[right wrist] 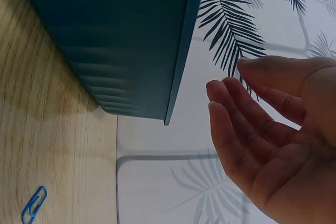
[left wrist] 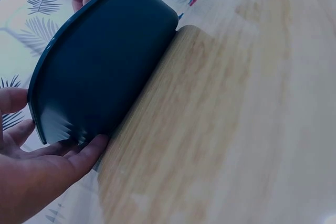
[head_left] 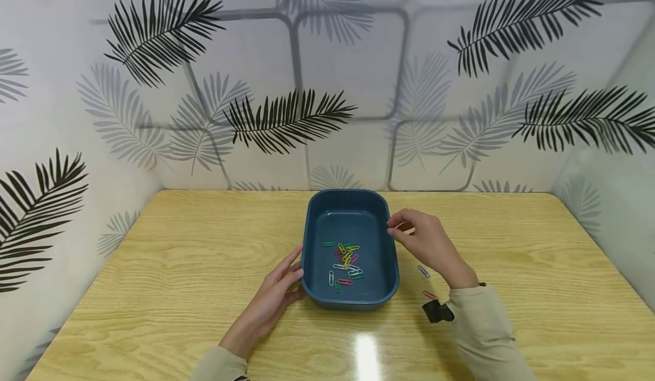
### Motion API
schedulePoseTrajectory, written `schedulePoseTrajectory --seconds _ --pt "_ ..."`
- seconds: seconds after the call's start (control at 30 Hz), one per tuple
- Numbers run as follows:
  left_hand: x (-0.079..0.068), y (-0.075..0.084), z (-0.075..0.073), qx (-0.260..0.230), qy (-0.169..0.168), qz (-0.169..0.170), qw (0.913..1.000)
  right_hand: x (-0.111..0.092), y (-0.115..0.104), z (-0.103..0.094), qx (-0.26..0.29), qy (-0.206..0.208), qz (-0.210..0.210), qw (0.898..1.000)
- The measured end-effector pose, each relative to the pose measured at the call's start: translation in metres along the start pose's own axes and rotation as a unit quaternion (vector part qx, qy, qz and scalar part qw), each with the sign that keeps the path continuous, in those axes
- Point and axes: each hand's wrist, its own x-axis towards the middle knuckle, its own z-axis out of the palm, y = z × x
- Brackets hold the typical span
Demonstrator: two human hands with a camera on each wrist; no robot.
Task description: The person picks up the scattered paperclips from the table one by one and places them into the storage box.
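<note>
A dark blue plastic tray (head_left: pixel 350 300) with rounded corners stands on the table. Several coloured paper clips (head_left: pixel 348 259) lie loose inside it, green, yellow, red, pink and white. My left hand (head_left: pixel 273 293) rests against the tray's left outer wall, its fingers spread from rim to base in the left wrist view. Beside the right rim is my right hand (head_left: pixel 427 244), thumb and fingers loosely bent. The right wrist view shows nothing between those fingers (right wrist: pixel 223 124), which are apart from the tray wall.
To the right of the tray, a blue paper clip (head_left: pixel 423 271) lies on the wooden table (head_left: pixel 204 244). A red paper clip (head_left: pixel 430 295) is nearer, close to the right wrist's black strap (head_left: pixel 438 311). Behind the table stands a leaf-patterned wall (head_left: pixel 348 68).
</note>
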Motion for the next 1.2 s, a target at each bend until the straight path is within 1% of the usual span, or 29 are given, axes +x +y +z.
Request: schedulePoseTrajectory --seconds 0.33,0.6,0.83,0.9,1.07,1.2 --pt "-0.001 0.0 0.0 0.001 0.004 0.001 1.0 -0.001 -0.001 0.0 -0.003 -0.023 0.005 1.0" --pt "0.0 0.0 0.0 -0.001 0.001 -0.001 1.0 -0.008 0.003 0.002 0.005 -0.051 -0.015 0.999" --pt "-0.001 0.0 0.001 0.002 -0.001 0.0 1.0 -0.015 0.009 -0.003 0.0 -0.042 -0.015 0.999" --pt "-0.001 0.0 0.001 0.003 -0.002 0.0 1.0 -0.019 0.01 -0.005 -0.005 -0.045 -0.012 0.999" --pt "0.0 0.001 0.001 0.0 -0.002 0.0 1.0 -0.031 0.017 -0.011 -0.024 -0.067 -0.005 0.997" --pt "0.0 0.001 0.0 0.0 0.0 0.001 1.0 -0.038 0.025 -0.016 -0.037 -0.095 -0.005 0.995"
